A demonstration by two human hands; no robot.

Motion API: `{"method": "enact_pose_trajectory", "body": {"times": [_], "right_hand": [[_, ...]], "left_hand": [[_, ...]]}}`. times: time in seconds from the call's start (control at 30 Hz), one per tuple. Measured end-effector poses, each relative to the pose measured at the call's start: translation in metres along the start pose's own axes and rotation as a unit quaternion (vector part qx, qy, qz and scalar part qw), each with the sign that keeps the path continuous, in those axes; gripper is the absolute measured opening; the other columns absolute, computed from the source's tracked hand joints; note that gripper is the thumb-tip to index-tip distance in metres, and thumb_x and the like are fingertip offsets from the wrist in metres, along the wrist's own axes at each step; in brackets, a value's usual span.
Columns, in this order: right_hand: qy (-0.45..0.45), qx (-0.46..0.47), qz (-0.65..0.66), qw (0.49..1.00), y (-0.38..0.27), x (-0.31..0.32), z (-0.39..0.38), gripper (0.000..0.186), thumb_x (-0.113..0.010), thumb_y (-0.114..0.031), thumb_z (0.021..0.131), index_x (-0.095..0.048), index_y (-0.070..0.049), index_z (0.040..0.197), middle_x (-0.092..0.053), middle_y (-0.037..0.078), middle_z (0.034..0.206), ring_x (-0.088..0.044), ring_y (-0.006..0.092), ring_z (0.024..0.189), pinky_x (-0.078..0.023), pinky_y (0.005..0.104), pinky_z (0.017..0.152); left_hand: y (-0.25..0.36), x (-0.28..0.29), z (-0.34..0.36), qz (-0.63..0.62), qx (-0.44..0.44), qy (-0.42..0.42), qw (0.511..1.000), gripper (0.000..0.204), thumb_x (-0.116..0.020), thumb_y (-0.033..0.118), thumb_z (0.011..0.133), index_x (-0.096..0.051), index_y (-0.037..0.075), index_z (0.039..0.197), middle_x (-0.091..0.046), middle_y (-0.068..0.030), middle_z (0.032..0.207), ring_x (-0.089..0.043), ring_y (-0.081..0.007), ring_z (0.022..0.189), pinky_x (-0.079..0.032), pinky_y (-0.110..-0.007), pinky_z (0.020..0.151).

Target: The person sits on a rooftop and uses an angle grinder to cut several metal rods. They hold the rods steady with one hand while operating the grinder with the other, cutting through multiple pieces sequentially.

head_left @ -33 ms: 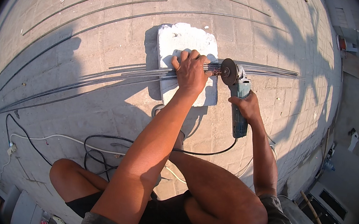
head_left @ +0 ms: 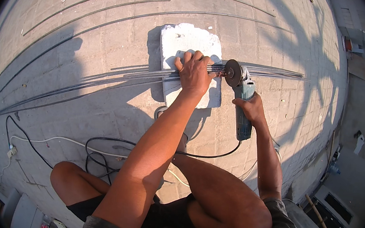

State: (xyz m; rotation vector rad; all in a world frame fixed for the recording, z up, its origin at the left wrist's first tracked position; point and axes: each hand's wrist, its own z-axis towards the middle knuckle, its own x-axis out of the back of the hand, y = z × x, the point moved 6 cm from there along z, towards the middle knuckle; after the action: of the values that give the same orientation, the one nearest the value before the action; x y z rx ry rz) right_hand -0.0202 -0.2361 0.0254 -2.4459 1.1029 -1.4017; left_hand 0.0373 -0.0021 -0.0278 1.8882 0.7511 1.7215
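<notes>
A bundle of thin grey metal rods (head_left: pixel 126 75) runs across a rough white block (head_left: pixel 195 39) on the paving. My left hand (head_left: pixel 194 74) presses down on the bundle over the block, its fingers curled over the rods. Just right of the block, my right hand (head_left: pixel 250 107) grips the teal body of an angle grinder (head_left: pixel 242 123). The grinder's dark round disc (head_left: pixel 232 73) stands upright at the rods; whether it touches them I cannot tell. Past the disc, the rod ends (head_left: pixel 281 72) extend to the right. Part of the bundle is hidden under my left hand.
Several loose long rods (head_left: pixel 139 15) lie on the paving beyond the block. A black cable (head_left: pixel 213 156) leads from the grinder into loops at my left, near a white cord (head_left: pixel 69 140). My bent legs are close below; a wall (head_left: pixel 350 106) borders the right side.
</notes>
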Motion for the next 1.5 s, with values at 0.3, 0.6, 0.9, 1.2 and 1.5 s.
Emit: {"method": "enact_pose_trajectory", "body": {"times": [0.3,0.6,0.9,1.2,1.5], "right_hand": [[-0.001,0.015,0.017,1.000,0.014,-0.002,-0.003,0.053,-0.084,-0.028,0.071,-0.068,0.005,0.110,-0.071,0.013,0.093,-0.066,0.0235,0.081,-0.055,0.0385,0.078],[-0.003,-0.003,0.001,1.000,0.011,-0.001,-0.012,0.059,-0.084,-0.028,0.070,-0.067,0.007,0.114,-0.073,0.016,0.099,-0.069,0.0258,0.087,-0.056,0.0394,0.082],[-0.003,0.006,-0.010,1.000,0.017,0.000,-0.010,0.061,-0.084,-0.029,0.070,-0.067,0.007,0.116,-0.072,0.016,0.099,-0.067,0.0260,0.086,-0.055,0.0394,0.082],[-0.009,-0.008,-0.016,1.000,0.015,-0.002,-0.014,0.063,-0.084,-0.030,0.069,-0.066,0.007,0.116,-0.072,0.017,0.100,-0.068,0.0268,0.087,-0.055,0.0405,0.082],[-0.012,-0.007,-0.010,1.000,0.014,-0.002,-0.015,0.063,-0.084,-0.030,0.068,-0.066,0.007,0.116,-0.072,0.017,0.100,-0.068,0.0274,0.087,-0.055,0.0406,0.082]], "left_hand": [[0.001,0.000,0.000,-0.003,-0.005,-0.003,1.000,0.035,-0.094,0.031,0.077,-0.080,0.023,0.108,-0.066,0.0019,0.121,-0.052,-0.0236,0.126,-0.023,-0.056,0.113],[0.001,0.000,0.001,-0.006,-0.002,0.000,1.000,0.034,-0.094,0.030,0.077,-0.080,0.023,0.107,-0.067,0.0015,0.121,-0.052,-0.0236,0.126,-0.023,-0.055,0.112],[0.002,0.001,0.001,-0.015,-0.002,-0.009,1.000,0.032,-0.094,0.029,0.078,-0.080,0.021,0.106,-0.067,0.0017,0.119,-0.052,-0.0231,0.124,-0.023,-0.055,0.112],[0.000,-0.001,0.000,-0.003,-0.010,-0.002,1.000,0.034,-0.093,0.030,0.079,-0.080,0.020,0.108,-0.066,0.0000,0.121,-0.052,-0.0241,0.126,-0.023,-0.056,0.113],[0.001,0.000,0.000,0.000,-0.009,-0.006,1.000,0.037,-0.094,0.032,0.078,-0.080,0.019,0.110,-0.067,-0.0003,0.122,-0.052,-0.0241,0.127,-0.023,-0.056,0.114]]}}
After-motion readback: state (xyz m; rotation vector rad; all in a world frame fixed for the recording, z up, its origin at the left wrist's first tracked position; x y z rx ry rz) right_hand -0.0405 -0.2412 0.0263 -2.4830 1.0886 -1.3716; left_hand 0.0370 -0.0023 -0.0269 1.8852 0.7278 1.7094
